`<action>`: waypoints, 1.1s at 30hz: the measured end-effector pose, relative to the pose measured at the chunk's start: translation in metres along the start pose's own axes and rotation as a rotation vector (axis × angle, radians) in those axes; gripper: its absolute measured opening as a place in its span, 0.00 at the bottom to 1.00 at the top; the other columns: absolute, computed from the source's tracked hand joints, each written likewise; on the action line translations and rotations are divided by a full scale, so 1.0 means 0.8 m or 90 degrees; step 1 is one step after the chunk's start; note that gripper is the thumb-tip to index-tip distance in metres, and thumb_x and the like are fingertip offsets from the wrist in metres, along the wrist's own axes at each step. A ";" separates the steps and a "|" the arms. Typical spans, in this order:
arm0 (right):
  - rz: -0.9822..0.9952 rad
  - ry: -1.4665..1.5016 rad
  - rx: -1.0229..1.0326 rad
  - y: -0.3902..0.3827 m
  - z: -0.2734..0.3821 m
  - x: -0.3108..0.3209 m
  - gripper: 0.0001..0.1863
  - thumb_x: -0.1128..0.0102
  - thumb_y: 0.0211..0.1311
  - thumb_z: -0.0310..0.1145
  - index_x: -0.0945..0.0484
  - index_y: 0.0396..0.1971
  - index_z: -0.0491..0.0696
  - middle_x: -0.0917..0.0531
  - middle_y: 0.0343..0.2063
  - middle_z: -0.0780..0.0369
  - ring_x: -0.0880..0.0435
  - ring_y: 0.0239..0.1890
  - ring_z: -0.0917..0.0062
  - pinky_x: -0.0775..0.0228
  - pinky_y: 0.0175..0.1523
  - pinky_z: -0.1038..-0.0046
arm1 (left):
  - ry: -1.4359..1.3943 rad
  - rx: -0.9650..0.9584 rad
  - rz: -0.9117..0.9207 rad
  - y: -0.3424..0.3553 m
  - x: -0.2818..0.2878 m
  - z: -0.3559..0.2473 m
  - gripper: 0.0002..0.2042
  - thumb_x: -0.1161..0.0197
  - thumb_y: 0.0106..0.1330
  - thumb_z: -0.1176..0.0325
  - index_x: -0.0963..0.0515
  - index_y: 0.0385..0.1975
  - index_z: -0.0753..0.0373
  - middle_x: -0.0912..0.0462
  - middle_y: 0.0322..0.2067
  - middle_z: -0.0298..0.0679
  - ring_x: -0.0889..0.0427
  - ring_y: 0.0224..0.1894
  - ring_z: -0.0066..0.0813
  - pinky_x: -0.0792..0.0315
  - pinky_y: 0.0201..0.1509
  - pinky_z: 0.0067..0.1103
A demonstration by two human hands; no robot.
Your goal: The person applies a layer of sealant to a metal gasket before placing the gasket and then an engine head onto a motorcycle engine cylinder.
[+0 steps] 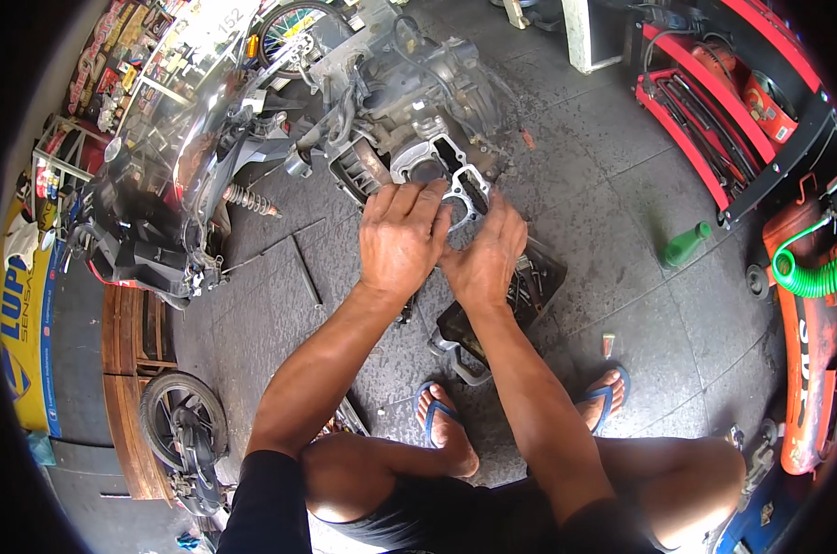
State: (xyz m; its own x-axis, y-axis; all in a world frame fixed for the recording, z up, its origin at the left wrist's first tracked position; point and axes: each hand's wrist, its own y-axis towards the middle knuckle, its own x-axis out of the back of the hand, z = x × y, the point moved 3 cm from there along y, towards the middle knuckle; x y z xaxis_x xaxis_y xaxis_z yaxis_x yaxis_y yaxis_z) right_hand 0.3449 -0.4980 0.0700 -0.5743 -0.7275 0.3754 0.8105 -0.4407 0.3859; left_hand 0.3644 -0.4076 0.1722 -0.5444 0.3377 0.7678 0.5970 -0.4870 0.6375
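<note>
My left hand (402, 235) and my right hand (486, 254) are side by side at the centre, fingers curled over a silver-faced engine cylinder part (469, 189) with openings, at the front of a grimy engine (382, 92). A round dark piston (426, 172) shows just beyond my fingertips. What lies under my fingers is mostly hidden. Below my right hand a dark tray (540, 282) of tools and metal parts lies on the floor.
Partly dismantled scooter (141, 212) at left, with a detached wheel (183, 420) and wooden bench (123, 337). Red tool trolley (705, 111), green bottle (682, 247) and red compressor tank (797, 369) at right. A metal rod (306, 272) lies on the tiled floor (640, 323).
</note>
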 end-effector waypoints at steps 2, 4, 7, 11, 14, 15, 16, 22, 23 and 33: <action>-0.012 -0.014 0.017 -0.001 0.001 0.001 0.56 0.19 0.37 0.37 0.44 0.67 0.38 0.34 0.60 0.49 0.38 0.65 0.53 0.52 0.71 0.43 | 0.014 -0.015 -0.008 -0.002 -0.003 -0.002 0.12 0.29 0.55 0.70 0.16 0.39 0.62 0.15 0.34 0.39 0.18 0.37 0.39 0.25 0.43 0.31; -0.053 -0.007 0.036 -0.006 0.009 0.008 0.55 0.20 0.38 0.37 0.43 0.67 0.38 0.35 0.61 0.49 0.38 0.66 0.52 0.52 0.70 0.43 | 0.025 -0.027 -0.012 -0.002 -0.002 -0.002 0.11 0.29 0.55 0.70 0.15 0.38 0.62 0.14 0.32 0.38 0.18 0.36 0.37 0.26 0.42 0.30; -0.087 0.003 0.049 -0.021 0.010 0.012 0.53 0.20 0.39 0.38 0.41 0.65 0.39 0.35 0.60 0.48 0.38 0.65 0.51 0.50 0.69 0.44 | 0.038 -0.041 -0.020 -0.003 -0.003 -0.002 0.10 0.29 0.55 0.70 0.15 0.37 0.61 0.14 0.32 0.37 0.18 0.35 0.35 0.27 0.43 0.29; -0.079 -0.009 0.037 -0.029 0.008 0.005 0.49 0.19 0.39 0.39 0.37 0.63 0.41 0.33 0.57 0.50 0.36 0.61 0.52 0.45 0.63 0.49 | 0.043 -0.034 -0.028 -0.004 -0.007 -0.002 0.09 0.29 0.55 0.70 0.15 0.36 0.61 0.13 0.32 0.36 0.18 0.35 0.34 0.27 0.43 0.29; -0.087 -0.017 0.043 -0.025 0.007 0.000 0.45 0.20 0.39 0.38 0.33 0.60 0.42 0.32 0.54 0.51 0.34 0.59 0.54 0.43 0.60 0.52 | 0.045 -0.032 -0.029 -0.001 -0.007 -0.001 0.09 0.29 0.54 0.70 0.15 0.36 0.61 0.13 0.32 0.36 0.18 0.36 0.33 0.28 0.43 0.29; -0.083 -0.021 0.040 -0.024 0.007 0.001 0.45 0.20 0.39 0.38 0.32 0.59 0.42 0.31 0.54 0.52 0.34 0.58 0.55 0.43 0.59 0.53 | 0.046 -0.028 -0.026 -0.002 -0.007 -0.002 0.09 0.29 0.54 0.70 0.15 0.36 0.60 0.13 0.32 0.36 0.18 0.36 0.33 0.28 0.43 0.29; -0.080 -0.024 0.036 -0.022 0.007 0.002 0.44 0.20 0.40 0.38 0.31 0.59 0.42 0.31 0.54 0.52 0.33 0.58 0.55 0.43 0.59 0.53 | 0.048 -0.024 -0.023 -0.002 -0.007 -0.003 0.09 0.29 0.54 0.70 0.15 0.36 0.60 0.13 0.32 0.35 0.18 0.36 0.33 0.28 0.44 0.28; -0.071 -0.032 0.038 -0.021 0.007 0.003 0.42 0.20 0.40 0.39 0.29 0.58 0.43 0.30 0.52 0.53 0.32 0.55 0.57 0.42 0.56 0.55 | 0.050 -0.030 -0.031 -0.003 -0.008 0.001 0.08 0.29 0.55 0.70 0.15 0.35 0.60 0.13 0.32 0.35 0.17 0.36 0.32 0.29 0.44 0.28; -0.065 -0.030 0.038 -0.022 0.006 0.003 0.42 0.20 0.40 0.39 0.29 0.58 0.44 0.30 0.52 0.53 0.32 0.54 0.57 0.42 0.55 0.55 | 0.047 -0.028 -0.033 -0.004 -0.010 0.001 0.08 0.29 0.55 0.70 0.15 0.35 0.60 0.13 0.32 0.35 0.17 0.36 0.32 0.29 0.44 0.28; -0.075 -0.020 0.008 -0.016 0.008 0.001 0.39 0.20 0.41 0.38 0.27 0.56 0.43 0.30 0.51 0.54 0.31 0.54 0.57 0.42 0.54 0.56 | 0.019 -0.010 -0.029 -0.003 -0.011 0.006 0.11 0.28 0.55 0.70 0.15 0.37 0.62 0.13 0.34 0.38 0.18 0.37 0.36 0.27 0.45 0.30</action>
State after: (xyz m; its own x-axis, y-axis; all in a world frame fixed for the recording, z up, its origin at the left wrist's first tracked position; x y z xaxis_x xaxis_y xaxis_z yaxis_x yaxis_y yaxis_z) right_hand 0.3332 -0.4894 0.0708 -0.6690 -0.6541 0.3530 0.7358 -0.5156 0.4390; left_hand 0.3706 -0.4055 0.1637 -0.5877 0.3359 0.7360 0.5628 -0.4839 0.6702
